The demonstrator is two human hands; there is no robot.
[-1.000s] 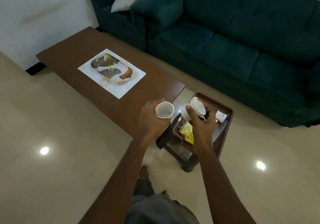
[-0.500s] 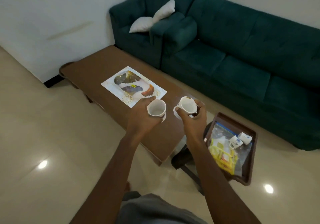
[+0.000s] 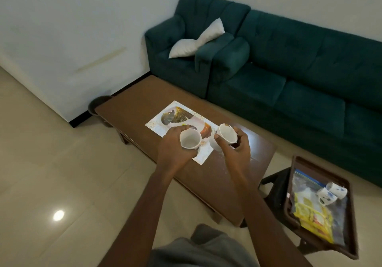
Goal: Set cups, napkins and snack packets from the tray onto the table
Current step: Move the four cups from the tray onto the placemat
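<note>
My left hand grips a white cup, and my right hand grips a second white cup. Both cups hang just above the near end of a printed placemat on the long brown table. At the lower right a dark brown tray rests on a dark stool. The tray holds two small patterned cups lying on their sides, yellow snack packets and a clear plastic bag.
A dark green sofa with a white pillow runs along the table's far side. A round dark stool stands at the table's far left end. Pale tiled floor lies on my side.
Both hands carried their cups from above the tray over to the placemat. My view swung left, so the tray now sits at the lower right.
</note>
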